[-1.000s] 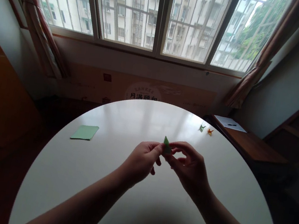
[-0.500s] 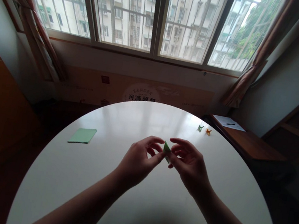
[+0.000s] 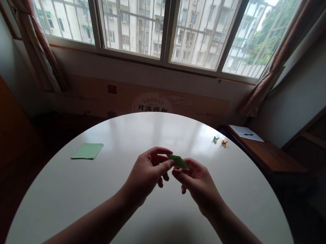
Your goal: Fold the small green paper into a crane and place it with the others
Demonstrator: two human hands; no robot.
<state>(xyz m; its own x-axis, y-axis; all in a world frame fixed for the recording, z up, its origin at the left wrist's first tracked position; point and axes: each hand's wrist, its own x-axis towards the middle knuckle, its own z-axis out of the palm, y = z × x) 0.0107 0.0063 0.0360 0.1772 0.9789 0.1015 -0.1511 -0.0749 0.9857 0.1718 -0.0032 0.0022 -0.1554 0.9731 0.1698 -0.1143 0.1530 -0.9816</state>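
A small piece of folded green paper [image 3: 179, 162], roughly diamond-shaped, is held above the white table. My left hand [image 3: 148, 172] pinches its left end between thumb and fingers. At the lower right edge of the paper, my right hand [image 3: 199, 183] has its thumb and fingers closed on it; part of that grip is hidden behind the paper. Left of my hands lies a stack of light green paper squares [image 3: 87, 151]. Toward the far right of the table sit a small green folded-paper bird [image 3: 215, 139] and an orange one [image 3: 224, 143], side by side.
The round white table [image 3: 78, 208] spreads under my forearms. Beyond its right edge, a wooden surface [image 3: 259, 149] carries a white sheet [image 3: 246, 133] with a pen on it. A large printed box [image 3: 92, 92] stands behind the table, below the barred window.
The folded green paper has turned from standing upright to lying nearly flat and sideways. My right hand has dropped slightly, and its fingers have shifted to the paper's lower edge.
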